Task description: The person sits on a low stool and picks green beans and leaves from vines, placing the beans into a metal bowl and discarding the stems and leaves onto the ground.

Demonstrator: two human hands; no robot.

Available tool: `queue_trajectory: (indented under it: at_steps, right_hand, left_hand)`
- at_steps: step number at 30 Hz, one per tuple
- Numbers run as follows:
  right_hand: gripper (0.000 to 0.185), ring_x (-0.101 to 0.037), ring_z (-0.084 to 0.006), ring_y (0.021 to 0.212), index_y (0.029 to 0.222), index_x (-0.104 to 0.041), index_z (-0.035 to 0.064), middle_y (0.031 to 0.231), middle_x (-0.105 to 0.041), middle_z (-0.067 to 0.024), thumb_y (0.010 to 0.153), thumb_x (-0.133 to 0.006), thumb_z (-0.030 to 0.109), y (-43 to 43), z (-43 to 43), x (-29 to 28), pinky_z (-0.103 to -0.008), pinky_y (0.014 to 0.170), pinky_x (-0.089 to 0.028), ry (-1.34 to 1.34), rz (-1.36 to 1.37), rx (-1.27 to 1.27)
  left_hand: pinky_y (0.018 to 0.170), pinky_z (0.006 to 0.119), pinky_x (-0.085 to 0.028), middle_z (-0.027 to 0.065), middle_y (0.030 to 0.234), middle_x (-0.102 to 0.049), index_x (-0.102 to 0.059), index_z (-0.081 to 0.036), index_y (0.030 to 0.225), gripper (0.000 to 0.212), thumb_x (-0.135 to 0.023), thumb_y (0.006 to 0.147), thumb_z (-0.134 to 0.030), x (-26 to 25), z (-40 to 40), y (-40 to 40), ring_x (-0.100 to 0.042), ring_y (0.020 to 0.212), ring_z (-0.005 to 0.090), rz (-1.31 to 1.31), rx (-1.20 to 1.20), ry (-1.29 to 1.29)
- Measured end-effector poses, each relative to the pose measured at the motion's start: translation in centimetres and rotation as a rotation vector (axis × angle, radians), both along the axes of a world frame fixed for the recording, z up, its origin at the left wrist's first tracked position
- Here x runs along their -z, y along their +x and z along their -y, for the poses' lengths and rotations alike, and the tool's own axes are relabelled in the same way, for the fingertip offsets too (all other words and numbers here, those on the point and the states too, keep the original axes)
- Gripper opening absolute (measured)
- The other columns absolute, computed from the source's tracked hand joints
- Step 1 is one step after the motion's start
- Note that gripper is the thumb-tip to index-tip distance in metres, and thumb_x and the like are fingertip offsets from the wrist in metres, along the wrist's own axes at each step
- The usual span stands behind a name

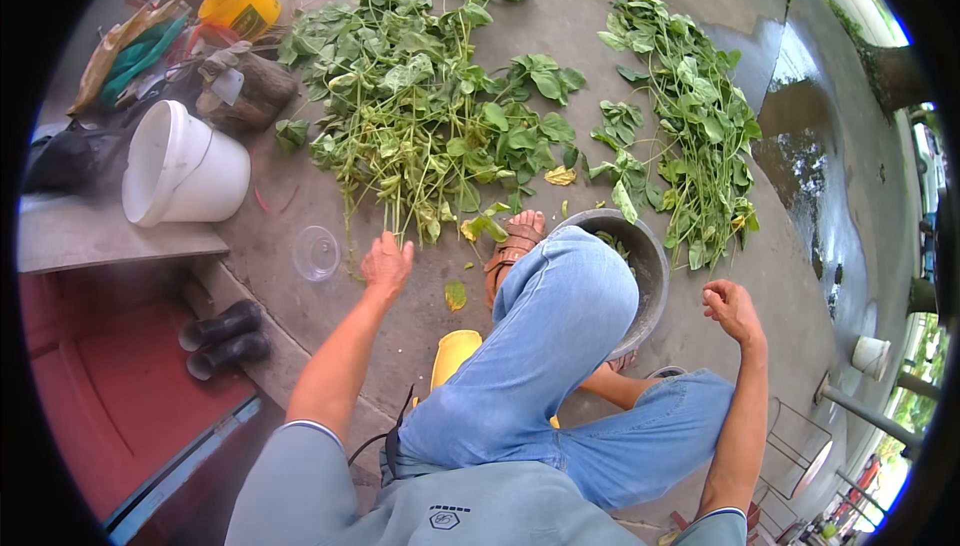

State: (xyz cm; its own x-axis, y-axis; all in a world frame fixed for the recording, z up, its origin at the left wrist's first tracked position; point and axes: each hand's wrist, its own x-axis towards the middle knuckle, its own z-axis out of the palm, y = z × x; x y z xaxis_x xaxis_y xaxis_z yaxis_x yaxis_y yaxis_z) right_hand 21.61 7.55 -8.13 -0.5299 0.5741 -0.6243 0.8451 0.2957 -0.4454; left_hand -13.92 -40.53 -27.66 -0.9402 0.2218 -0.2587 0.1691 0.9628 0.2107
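Observation:
A broad heap of uprooted leafy bean plants (420,95) lies on the concrete ahead, its stems pointing towards me. My left hand (386,268) is at the lower stem ends of this heap; whether the fingers close on a stem cannot be made out. To the right, a second, narrower pile of bean plants (694,118) is laid out lengthwise. Just below its stem ends hovers my right hand (736,311), fingers loosely curled and nothing seen in them. Between my legs stands a dark grey basin (654,268) with some green pods (613,242) inside, partly hidden by my knee.
A clear plastic cup (316,253) is left of my left hand. Farther left are a white bucket (202,171), a wood log (247,88), a yellow bucket (241,2) and black boots (225,339). A puddle (802,148) spreads at right. I sit above something yellow (454,354).

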Motion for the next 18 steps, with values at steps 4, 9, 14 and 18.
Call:
queue_trajectory:
  at_steps: [4,9,14,18]
  right_hand:
    - [0.031,-0.07,-0.0171,0.072,0.11,-0.066,-0.0071,0.086,-0.071,-0.0123,0.095,-0.06,0.02,-1.6,0.4,0.1,-0.033,0.07,-0.055,0.016,0.005,-0.055]
    - [0.031,-0.071,-0.0185,0.072,0.11,-0.066,-0.0064,0.088,-0.072,-0.0127,0.095,-0.061,0.02,-2.6,0.7,-0.5,-0.0336,0.072,-0.056,0.035,-0.037,-0.057]
    - [0.03,-0.07,-0.018,0.07,0.11,-0.067,-0.0064,0.086,-0.071,-0.0121,0.095,-0.061,0.019,-2.6,0.9,-0.5,-0.0337,0.07,-0.056,0.024,-0.041,-0.083]
    - [0.029,-0.068,-0.0144,0.071,0.108,-0.066,-0.0074,0.086,-0.07,-0.0097,0.095,-0.06,0.018,-2.2,1.0,-1.0,-0.031,0.067,-0.055,0.045,-0.054,-0.114]
  left_hand:
    - [0.07,0.045,-0.057,0.0178,0.082,-0.073,-0.063,-0.001,0.09,0.033,-0.062,0.092,-0.034,3.1,-0.3,-0.2,-0.073,0.079,0.0343,0.355,-0.27,0.035]
    - [0.045,0.032,-0.048,0.0065,0.053,-0.061,-0.065,-0.004,0.077,0.039,-0.06,0.095,-0.038,-3.0,-3.7,-1.3,-0.06,0.046,0.0173,0.689,-0.342,0.555]
    - [0.041,0.028,-0.035,-0.0019,0.05,-0.048,-0.06,-0.004,0.067,0.044,-0.057,0.1,-0.034,-15.2,-1.6,-2.8,-0.044,0.042,0.0081,0.488,-0.052,0.658]
    - [0.039,0.026,-0.028,-0.0062,0.05,-0.043,-0.058,-0.005,0.066,0.042,-0.056,0.102,-0.027,-29.5,1.3,-2.5,-0.039,0.041,0.0045,0.43,0.066,0.698]
